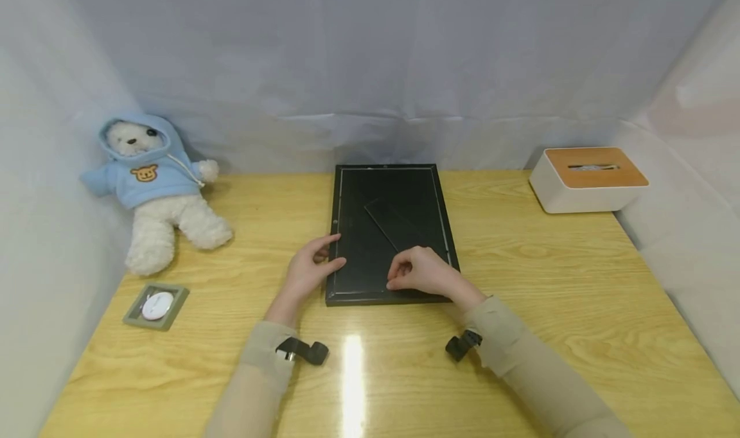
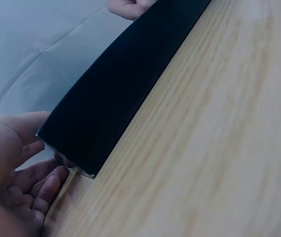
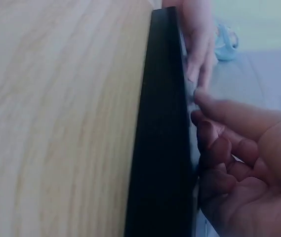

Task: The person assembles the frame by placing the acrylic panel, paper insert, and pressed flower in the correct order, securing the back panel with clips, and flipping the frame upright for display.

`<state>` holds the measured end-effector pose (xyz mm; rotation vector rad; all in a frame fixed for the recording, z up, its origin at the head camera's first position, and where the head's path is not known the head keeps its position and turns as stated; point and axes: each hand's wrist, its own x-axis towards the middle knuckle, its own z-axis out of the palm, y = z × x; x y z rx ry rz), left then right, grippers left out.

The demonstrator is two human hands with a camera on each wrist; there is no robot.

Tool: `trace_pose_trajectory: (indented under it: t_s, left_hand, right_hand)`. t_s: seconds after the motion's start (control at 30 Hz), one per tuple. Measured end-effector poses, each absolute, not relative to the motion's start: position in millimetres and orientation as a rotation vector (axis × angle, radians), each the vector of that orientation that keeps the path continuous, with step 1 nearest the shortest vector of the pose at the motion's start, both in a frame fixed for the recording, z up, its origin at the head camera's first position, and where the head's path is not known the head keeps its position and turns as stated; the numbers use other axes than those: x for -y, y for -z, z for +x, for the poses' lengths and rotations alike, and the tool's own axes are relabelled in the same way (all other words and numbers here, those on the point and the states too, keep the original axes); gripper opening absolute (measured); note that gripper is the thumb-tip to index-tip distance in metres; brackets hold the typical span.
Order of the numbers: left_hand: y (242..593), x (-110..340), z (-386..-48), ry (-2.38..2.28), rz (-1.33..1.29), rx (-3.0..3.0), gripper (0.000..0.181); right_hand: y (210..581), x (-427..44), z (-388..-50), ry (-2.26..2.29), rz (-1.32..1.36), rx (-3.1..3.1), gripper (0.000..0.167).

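Observation:
A black picture frame lies on the table with its back upward, a narrow black stand leg slanting across the panel. My left hand holds the frame's left edge, its thumb on top and fingers at the side. In the left wrist view, that hand is against a corner of the frame. My right hand is over the lower part of the back, fingers curled and thumb tip touching near the bottom rim. The right wrist view shows no clear object between its thumb and fingertips.
A white plush bear in a blue hoodie leans at the back left. In front of it lies a small green-rimmed case with a white disc. A white tissue box with a wooden lid stands back right. Pale sheets hang behind.

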<state>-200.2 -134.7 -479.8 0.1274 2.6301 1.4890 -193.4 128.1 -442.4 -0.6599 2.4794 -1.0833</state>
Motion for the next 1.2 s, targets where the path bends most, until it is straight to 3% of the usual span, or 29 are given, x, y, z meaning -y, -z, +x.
trace_pose_trajectory:
  t_s: [0.13, 0.47, 0.83, 1.2]
  left_hand:
    - [480.8, 134.3, -200.4, -1.499, 0.140, -2.625, 0.055]
    - [479.0, 135.5, -201.4, -1.516, 0.156, -2.620, 0.054]
    - [479.9, 136.5, -201.2, -1.534, 0.170, -2.624, 0.064]
    - [482.8, 134.4, -202.4, -1.574, 0.165, -2.634, 0.076]
  right_hand:
    - [441.0, -136.2, -192.9, 1.226, -0.616, -2.485, 0.021]
    - [426.4, -170.2, -184.6, 1.669, -0.526, -2.516, 0.028]
    - [445.9, -210.9, -205.7, 1.428, -0.247, -2.732, 0.051]
    - [465.5, -214.4, -226.6, 1.334, -0.308, -2.711, 0.058]
